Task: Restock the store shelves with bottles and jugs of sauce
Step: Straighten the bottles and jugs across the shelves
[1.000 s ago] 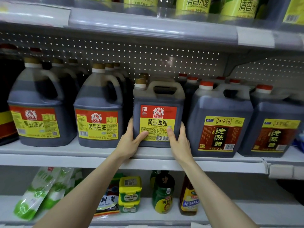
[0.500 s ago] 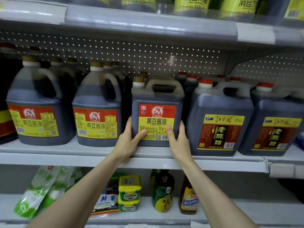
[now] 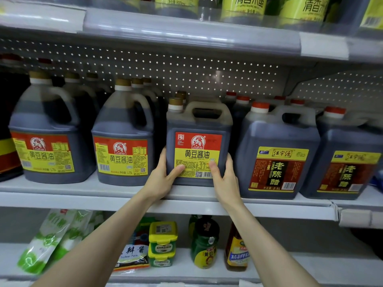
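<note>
A square dark soy sauce jug [image 3: 198, 129] with a red and yellow label and a gold cap stands on the middle shelf [image 3: 83, 195]. My left hand [image 3: 162, 177] grips its lower left corner, thumb across the label. On the lower right corner my right hand [image 3: 224, 179] grips the same jug, thumb also on the label. The jug's base sits near the shelf's front edge, between round soy sauce jugs [image 3: 122, 137] on the left and vinegar jugs [image 3: 275, 154] on the right.
More round soy jugs [image 3: 45, 131] fill the left, another vinegar jug [image 3: 348, 160] the far right. Green-labelled bottles [image 3: 244, 5] line the upper shelf. The lower shelf holds green pouches [image 3: 47, 241], stacked tubs [image 3: 162, 243] and small bottles [image 3: 204, 243].
Both hands keep their hold and have slid the jug slightly further back on the shelf. The view has shifted a little.
</note>
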`<state>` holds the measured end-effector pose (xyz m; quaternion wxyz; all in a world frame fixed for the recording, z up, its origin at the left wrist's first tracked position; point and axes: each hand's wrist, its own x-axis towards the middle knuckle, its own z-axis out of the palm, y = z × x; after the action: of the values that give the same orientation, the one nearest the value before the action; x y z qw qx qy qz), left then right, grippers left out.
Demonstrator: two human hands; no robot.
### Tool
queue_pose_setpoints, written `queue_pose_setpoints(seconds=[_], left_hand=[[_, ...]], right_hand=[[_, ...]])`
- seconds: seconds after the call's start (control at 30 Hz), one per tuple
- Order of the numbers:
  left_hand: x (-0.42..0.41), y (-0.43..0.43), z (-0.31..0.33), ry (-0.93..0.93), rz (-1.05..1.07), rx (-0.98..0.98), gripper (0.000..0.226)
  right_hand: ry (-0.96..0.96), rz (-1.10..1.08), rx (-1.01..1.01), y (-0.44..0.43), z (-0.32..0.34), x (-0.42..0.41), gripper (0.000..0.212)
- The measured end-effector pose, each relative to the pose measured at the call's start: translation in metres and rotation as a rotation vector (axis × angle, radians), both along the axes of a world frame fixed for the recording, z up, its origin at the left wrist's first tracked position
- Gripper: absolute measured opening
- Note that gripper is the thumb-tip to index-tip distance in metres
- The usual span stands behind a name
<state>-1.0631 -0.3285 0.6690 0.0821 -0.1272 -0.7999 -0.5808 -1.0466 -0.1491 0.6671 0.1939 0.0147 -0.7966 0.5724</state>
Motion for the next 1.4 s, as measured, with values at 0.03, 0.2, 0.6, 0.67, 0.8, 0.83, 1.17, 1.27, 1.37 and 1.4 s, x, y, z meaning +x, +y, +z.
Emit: queue_pose_setpoints(seconds=[0.03, 0.2, 0.6, 0.67, 0.8, 0.83, 1.17, 1.27, 1.37, 1.4], left_hand=[[-0.0003, 0.0000, 0.0000, -0.002, -0.003, -0.002, 0.092], [0.0012, 0.0010, 0.0003, 0.012, 0.006, -0.002, 0.085], [0.0000, 0.0017, -0.0007, 0.017, 0.020, -0.021, 0.077], [0.0004, 0.0018, 0.0001, 0.015, 0.021, -0.021, 0.077], [0.0013, 0.0017, 0.0014, 0.011, 0.024, -0.029, 0.078], [0.0013, 0.0016, 0.0017, 0.010, 0.023, -0.030, 0.078], [0.0012, 0.0019, 0.0025, 0.000, 0.029, -0.043, 0.078], [0.0004, 0.0012, 0.0024, -0.003, 0.028, -0.045, 0.078], [-0.0008, 0.0002, 0.0013, -0.020, 0.031, -0.060, 0.077], [-0.0008, 0.0002, 0.0016, -0.028, 0.025, -0.057, 0.076]], right_hand=[[0.000, -0.001, -0.002, 0.0001, 0.0000, 0.0000, 0.078], [0.001, 0.007, 0.004, 0.0001, -0.0005, -0.0006, 0.077], [0.001, -0.006, -0.009, 0.0019, 0.0003, -0.0028, 0.066], [0.005, -0.005, -0.011, 0.0021, 0.0000, -0.0031, 0.066], [-0.003, -0.008, -0.010, 0.0019, -0.0013, -0.0039, 0.067], [-0.005, -0.008, -0.009, 0.0017, -0.0014, -0.0038, 0.067], [-0.012, -0.014, 0.002, 0.0022, -0.0021, -0.0041, 0.068], [-0.019, -0.011, -0.002, 0.0016, -0.0006, -0.0040, 0.068], [-0.034, -0.005, -0.012, 0.0004, 0.0013, -0.0021, 0.069], [-0.047, -0.001, -0.017, 0.0008, 0.0021, -0.0013, 0.068]])
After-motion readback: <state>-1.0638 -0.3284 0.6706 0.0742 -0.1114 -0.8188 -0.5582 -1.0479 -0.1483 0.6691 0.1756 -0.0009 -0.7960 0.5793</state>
